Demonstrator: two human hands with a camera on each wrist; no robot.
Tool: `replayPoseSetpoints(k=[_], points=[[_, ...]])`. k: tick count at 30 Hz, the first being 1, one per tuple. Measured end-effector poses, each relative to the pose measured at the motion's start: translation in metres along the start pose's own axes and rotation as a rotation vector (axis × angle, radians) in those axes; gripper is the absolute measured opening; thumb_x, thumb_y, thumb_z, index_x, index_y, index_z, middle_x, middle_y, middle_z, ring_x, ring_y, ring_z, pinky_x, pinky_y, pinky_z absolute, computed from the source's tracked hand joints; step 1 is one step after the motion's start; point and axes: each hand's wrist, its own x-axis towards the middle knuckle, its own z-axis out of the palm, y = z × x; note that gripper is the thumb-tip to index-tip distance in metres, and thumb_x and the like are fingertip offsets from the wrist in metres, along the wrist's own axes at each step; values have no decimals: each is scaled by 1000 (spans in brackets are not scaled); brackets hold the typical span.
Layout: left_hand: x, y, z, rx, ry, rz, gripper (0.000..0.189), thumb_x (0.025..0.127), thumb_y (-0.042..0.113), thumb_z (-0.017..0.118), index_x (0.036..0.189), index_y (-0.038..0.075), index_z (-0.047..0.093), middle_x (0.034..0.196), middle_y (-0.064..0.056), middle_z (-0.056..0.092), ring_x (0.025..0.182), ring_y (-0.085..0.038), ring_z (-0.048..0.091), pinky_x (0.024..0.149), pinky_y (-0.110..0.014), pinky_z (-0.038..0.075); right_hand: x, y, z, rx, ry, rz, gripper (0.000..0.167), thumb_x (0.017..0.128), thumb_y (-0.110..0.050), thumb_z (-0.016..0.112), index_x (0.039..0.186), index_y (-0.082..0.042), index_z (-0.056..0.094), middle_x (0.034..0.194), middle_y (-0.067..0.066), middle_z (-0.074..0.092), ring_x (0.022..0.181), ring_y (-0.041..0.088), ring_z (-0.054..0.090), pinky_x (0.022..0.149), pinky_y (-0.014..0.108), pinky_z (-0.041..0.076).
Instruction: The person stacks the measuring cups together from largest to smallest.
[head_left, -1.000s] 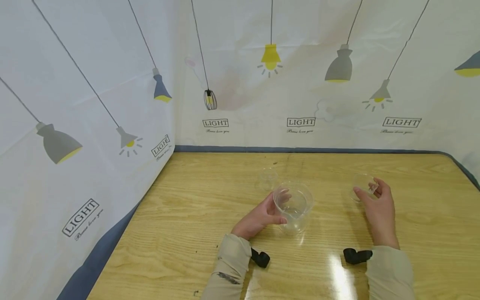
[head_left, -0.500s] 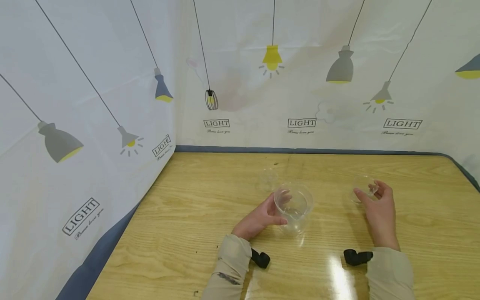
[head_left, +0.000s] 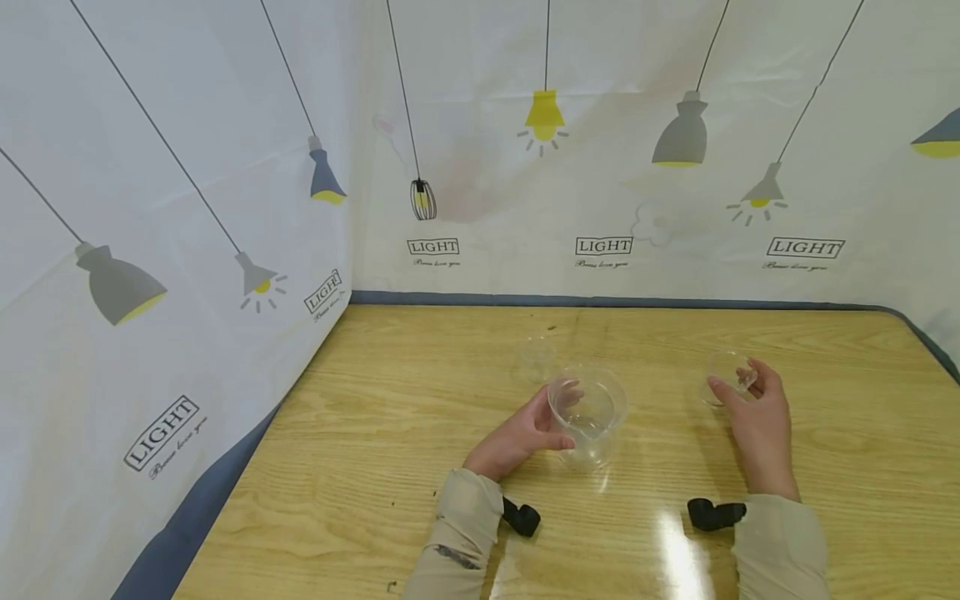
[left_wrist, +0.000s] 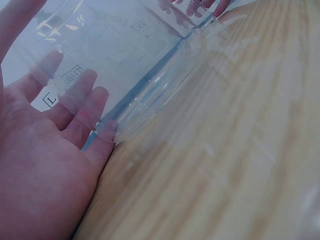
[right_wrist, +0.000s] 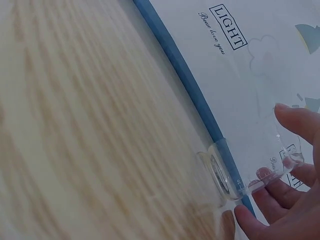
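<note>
Large clear, colourless, round wide-mouthed vessel: upright, mouth upward, on the glossy yellow-brown wood-grained tabletop; the landmark for the places below. Whether glass or plastic, one cannot tell.

Left hand: at the left side of the large vessel. The fingers hold its wall, the thumb on the near side and the other fingers spread round the far side, seen through the transparent wall.

Small clear, colourless beaker with fine pale markings: to the right of the large vessel and slightly beyond it, well apart. Its base is low over the tabletop; whether it touches is hard to tell.

Right hand: to the right of the large vessel, on the right side of the small beaker. The fingers hold that beaker between thumb and fingertips.

Second small clear, colourless vessel: on the tabletop, just beyond the large vessel and to its left, faint in outline, touched by neither hand.

Beige sleeves, one per arm: nearer the person than the large vessel, each with a black fitting at the wrist.

White sheet printed with hanging lamps and the word LIGHT, blue-grey lower border: upright beyond the large vessel and along its left.
</note>
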Motion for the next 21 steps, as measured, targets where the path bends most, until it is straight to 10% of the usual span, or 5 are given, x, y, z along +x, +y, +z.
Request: replayPoseSetpoints(k=[21], points=[[-1, 1, 1, 1, 3, -9, 78, 82, 3, 63, 142, 26, 19, 145, -9, 23, 133, -22, 17, 100, -28, 27, 1, 0, 1, -7, 16, 11, 85, 79, -51, 57, 143, -19, 11, 146, 5, 19, 130, 28, 20, 98, 49, 24]])
